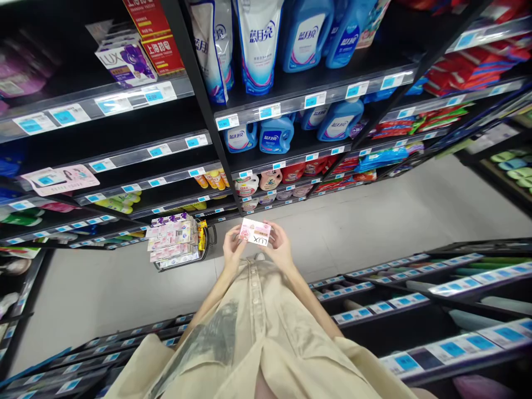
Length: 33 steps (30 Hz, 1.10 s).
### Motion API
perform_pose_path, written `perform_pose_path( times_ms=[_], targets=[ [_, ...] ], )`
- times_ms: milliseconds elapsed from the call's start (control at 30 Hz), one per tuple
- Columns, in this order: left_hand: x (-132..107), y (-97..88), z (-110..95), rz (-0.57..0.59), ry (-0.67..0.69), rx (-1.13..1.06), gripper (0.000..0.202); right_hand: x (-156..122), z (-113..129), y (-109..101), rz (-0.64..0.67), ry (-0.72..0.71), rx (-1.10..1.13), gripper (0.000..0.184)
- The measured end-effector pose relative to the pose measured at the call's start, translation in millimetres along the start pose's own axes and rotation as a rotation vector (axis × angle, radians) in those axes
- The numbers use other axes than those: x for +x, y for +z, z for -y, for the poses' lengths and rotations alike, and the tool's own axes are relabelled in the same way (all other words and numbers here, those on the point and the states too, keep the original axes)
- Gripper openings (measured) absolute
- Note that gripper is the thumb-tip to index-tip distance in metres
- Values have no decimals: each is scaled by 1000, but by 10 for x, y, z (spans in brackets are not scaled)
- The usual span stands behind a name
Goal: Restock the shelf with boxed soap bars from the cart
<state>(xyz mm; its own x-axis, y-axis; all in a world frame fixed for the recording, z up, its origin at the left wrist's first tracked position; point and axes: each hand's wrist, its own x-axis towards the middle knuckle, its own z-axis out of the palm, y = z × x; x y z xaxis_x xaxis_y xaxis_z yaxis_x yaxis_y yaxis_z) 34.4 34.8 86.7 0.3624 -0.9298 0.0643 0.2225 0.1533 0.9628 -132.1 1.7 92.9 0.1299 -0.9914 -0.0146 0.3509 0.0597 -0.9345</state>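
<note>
A pink and white LUX soap box (254,231) is held between my two hands in front of my body, its lettering upside down to me. My left hand (233,244) grips one end and my right hand (279,244) the other, fingers bent around the edges. Down to the left stands a basket (204,252) stacked high with similar soap boxes (172,235), mostly pink and white, some with purple print. Small yellow packs (202,235) sit at its right side.
Ahead, a black shelf unit (203,72) holds blue detergent bottles (307,36), a few LUX boxes (127,64) and red soap boxes (162,52). Price-tagged shelves (374,310) rise close behind me. Grey tiled floor (374,221) runs along the aisle.
</note>
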Motion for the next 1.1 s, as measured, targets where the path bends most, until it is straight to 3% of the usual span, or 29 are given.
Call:
perform_pose_path(
  times_ms=[167,267,467,667,867,1100],
  targets=[
    [45,-5,-65,-124,-147,-34,44,-9,23,21,54,47,12,74],
    [121,-55,-154,-146,-166,3,43,-26,41,38,81,151,70,58],
    [224,-122,-416,130,-307,206,47,-47,93,69,182,450,144,45],
    [263,-125,-565,245,-340,313,48,-49,115,95,222,440,91,41],
    [308,-135,-556,109,-453,14,54,-11,61,111,-24,356,174,41],
    [280,-137,-394,-31,-394,72,58,17,45,177,-111,357,268,45]
  ],
)
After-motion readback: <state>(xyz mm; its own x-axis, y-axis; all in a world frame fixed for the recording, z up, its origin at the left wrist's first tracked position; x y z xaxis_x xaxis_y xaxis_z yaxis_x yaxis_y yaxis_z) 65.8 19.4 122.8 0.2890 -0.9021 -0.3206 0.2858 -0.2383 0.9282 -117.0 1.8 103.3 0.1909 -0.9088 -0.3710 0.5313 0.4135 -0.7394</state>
